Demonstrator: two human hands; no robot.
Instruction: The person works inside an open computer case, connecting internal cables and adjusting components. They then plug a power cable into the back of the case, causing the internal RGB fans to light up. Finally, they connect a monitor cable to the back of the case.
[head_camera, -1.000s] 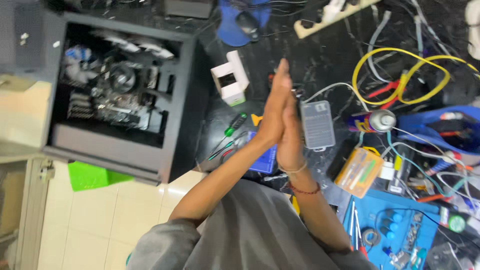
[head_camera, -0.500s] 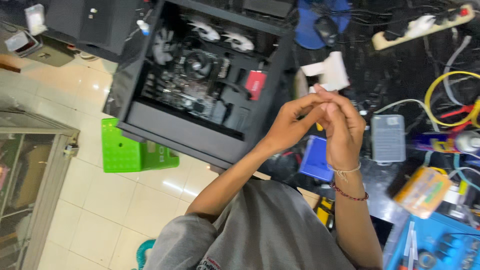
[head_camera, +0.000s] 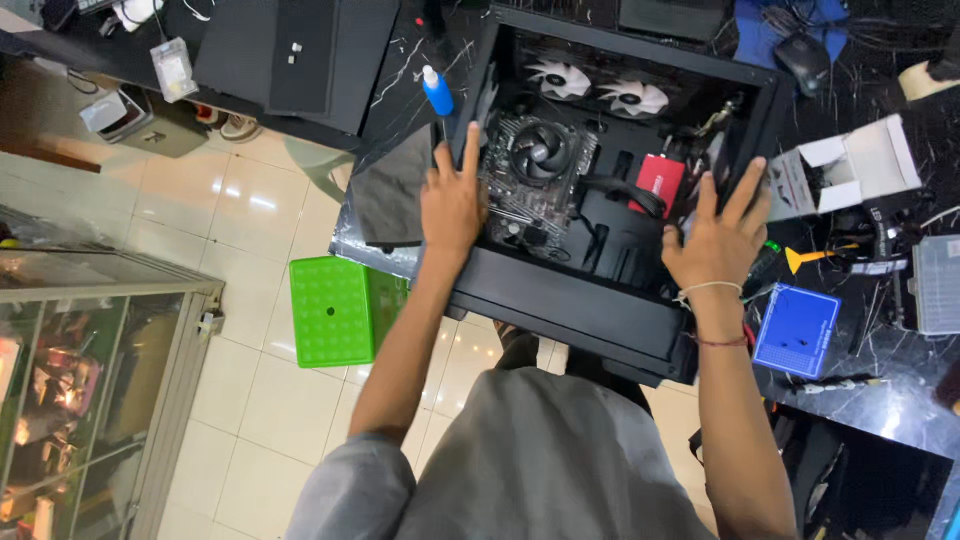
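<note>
Got my left hand (head_camera: 452, 200) and right hand (head_camera: 718, 235) spread flat, gripping both sides of the open PC case (head_camera: 570, 305) to steady it, 2 white fans (head_camera: 598, 88) at the far end.

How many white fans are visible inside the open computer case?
2: both sit side by side along the far wall of the computer case, one white fan left, the other right.
</note>
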